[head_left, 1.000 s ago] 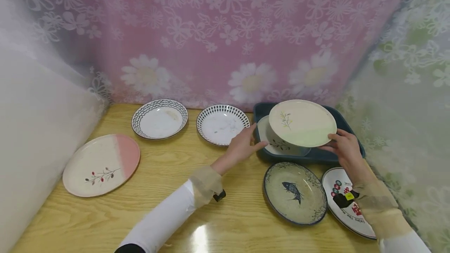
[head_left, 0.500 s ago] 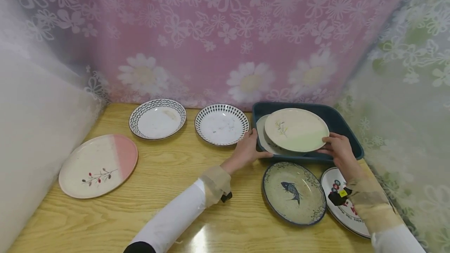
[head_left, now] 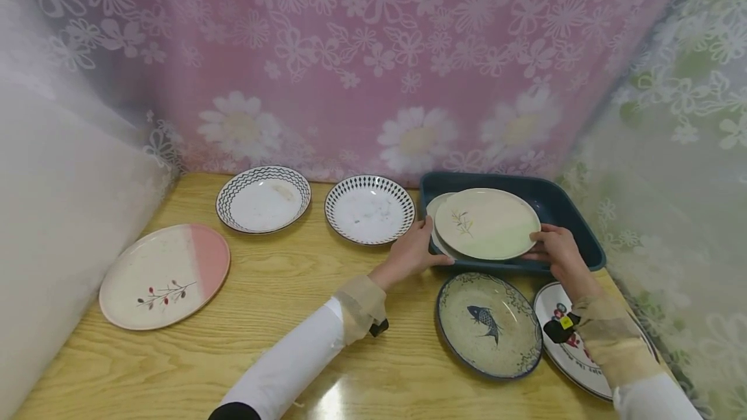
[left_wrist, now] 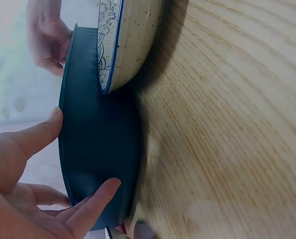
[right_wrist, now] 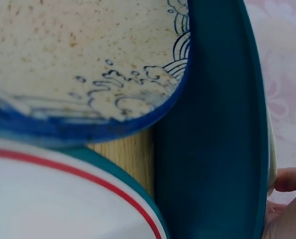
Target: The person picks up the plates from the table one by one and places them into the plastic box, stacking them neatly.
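Observation:
A cream oval plate with a pale green end (head_left: 487,224) lies over another cream plate (head_left: 438,201) in the dark teal tray (head_left: 560,203). My right hand (head_left: 559,251) pinches the upper plate's right edge, thumb on top and fingers below. In the right wrist view a sliver of that plate (right_wrist: 272,154) shows past the tray wall, beside the hand. My left hand (head_left: 410,248) rests against the tray's near left corner. In the left wrist view its thumb touches the rim and its extended fingers (left_wrist: 95,204) lie along the outer wall.
A fish-patterned dish (head_left: 489,329) stands just before the tray, beside a white printed plate (head_left: 574,355) under my right forearm. Two black-and-white patterned plates, one wavy (head_left: 262,203) and one diamond-edged (head_left: 369,212), lie left of the tray. A pink-and-cream oval plate (head_left: 166,271) lies far left.
My right hand has lowered the green-ended plate into the tray, moving it slightly left over the other plate. My left hand has moved a little down and right along the tray's corner.

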`<state>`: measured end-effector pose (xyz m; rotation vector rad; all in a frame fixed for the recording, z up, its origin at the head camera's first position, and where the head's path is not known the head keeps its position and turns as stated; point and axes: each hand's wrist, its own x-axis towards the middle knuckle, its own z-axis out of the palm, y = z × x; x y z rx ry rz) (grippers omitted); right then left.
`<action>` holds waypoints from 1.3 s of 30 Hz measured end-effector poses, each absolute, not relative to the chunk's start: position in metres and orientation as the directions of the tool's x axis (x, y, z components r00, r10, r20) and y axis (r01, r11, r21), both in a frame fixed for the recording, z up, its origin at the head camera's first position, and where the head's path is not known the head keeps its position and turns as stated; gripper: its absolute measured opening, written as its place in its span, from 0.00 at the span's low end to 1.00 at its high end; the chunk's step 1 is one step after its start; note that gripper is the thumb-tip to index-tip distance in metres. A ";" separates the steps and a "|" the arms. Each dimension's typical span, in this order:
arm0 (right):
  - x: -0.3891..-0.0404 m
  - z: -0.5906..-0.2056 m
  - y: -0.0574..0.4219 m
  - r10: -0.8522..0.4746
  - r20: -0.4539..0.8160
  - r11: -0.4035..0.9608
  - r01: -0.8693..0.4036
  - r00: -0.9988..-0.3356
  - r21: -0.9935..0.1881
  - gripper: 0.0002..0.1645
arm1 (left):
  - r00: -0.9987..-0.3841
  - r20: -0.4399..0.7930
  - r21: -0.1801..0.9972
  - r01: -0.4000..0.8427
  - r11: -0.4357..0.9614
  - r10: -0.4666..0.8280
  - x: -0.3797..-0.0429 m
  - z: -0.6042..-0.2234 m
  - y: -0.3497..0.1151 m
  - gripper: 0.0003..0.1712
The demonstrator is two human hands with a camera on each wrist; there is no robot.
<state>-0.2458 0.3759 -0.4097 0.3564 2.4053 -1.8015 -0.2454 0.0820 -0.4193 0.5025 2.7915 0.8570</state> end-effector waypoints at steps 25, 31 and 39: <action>-0.263 -0.428 0.371 0.074 -0.243 0.602 0.238 -0.967 -0.762 0.30 | -0.929 -0.068 0.545 0.270 0.794 0.363 -0.247 -0.421 0.080 0.60; -0.263 -0.433 0.370 0.046 -0.224 0.731 0.185 -0.973 -0.656 0.28 | -0.924 -0.084 0.557 0.268 0.786 0.374 -0.246 -0.422 0.081 0.60; -0.264 -0.435 0.365 0.007 -0.194 0.872 0.101 -0.981 -0.478 0.15 | -0.926 -0.074 0.562 0.269 0.782 0.371 -0.245 -0.422 0.081 0.59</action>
